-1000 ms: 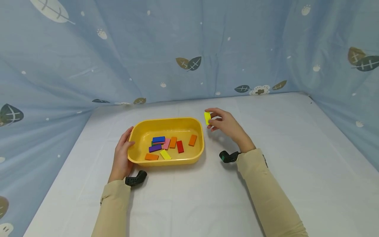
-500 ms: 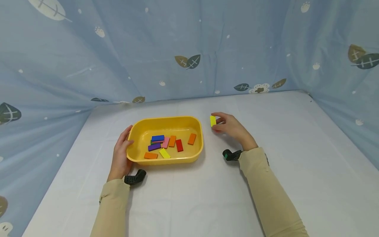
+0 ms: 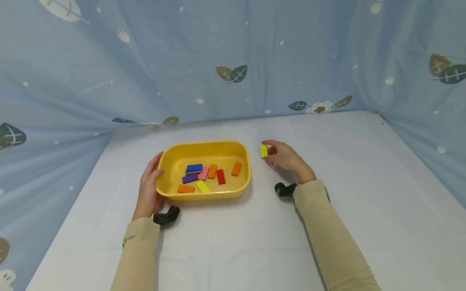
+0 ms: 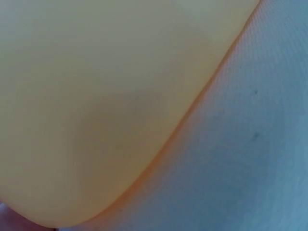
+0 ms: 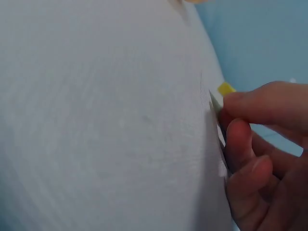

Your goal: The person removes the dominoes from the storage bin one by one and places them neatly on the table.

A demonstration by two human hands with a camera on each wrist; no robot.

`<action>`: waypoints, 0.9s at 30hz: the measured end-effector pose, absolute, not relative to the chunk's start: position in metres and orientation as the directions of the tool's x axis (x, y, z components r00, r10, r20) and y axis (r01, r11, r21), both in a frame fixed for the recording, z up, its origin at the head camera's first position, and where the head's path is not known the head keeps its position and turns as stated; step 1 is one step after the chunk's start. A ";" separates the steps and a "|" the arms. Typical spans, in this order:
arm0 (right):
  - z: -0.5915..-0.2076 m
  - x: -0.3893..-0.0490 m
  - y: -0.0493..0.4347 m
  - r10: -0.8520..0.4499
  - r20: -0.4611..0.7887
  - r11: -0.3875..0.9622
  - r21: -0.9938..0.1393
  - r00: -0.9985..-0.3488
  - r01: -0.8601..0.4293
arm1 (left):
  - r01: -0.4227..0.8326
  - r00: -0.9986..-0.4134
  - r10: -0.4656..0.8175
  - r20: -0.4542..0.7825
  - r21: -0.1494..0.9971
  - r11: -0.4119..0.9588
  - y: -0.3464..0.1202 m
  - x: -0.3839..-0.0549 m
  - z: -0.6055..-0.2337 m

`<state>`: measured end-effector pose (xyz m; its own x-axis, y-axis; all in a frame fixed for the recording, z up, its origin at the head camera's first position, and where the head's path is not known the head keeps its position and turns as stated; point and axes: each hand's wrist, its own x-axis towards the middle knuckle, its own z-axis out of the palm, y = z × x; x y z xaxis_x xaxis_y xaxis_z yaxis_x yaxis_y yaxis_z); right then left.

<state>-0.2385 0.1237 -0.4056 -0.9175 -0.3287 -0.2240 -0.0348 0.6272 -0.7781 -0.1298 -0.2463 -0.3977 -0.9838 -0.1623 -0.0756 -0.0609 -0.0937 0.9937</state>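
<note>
Gap between tray [image 3: 204,197] and held block [image 3: 263,151]

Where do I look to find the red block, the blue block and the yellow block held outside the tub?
Red block [image 3: 221,177]: head view, middle of its top face.
Blue block [image 3: 194,167]: head view, middle of its top face.
Held yellow block [image 3: 263,151]: head view, middle of its visible face.

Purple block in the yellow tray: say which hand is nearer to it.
Left hand: just left of the purple block, gripping the tray. The right hand is farther off, beyond the tray's right end, pinching a yellow block.
</note>
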 end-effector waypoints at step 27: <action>-0.404 -0.239 0.120 -0.327 -0.209 0.680 -0.729 -0.922 -0.076 | -0.072 -0.982 -0.169 -0.087 0.993 -0.091 -0.246 -0.130 -0.397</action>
<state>-0.2386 0.1200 -0.4042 -0.9217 -0.3269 -0.2089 -0.0758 0.6798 -0.7295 -0.1300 -0.2458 -0.3966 -0.9818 -0.1689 -0.0866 -0.0720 -0.0906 0.9933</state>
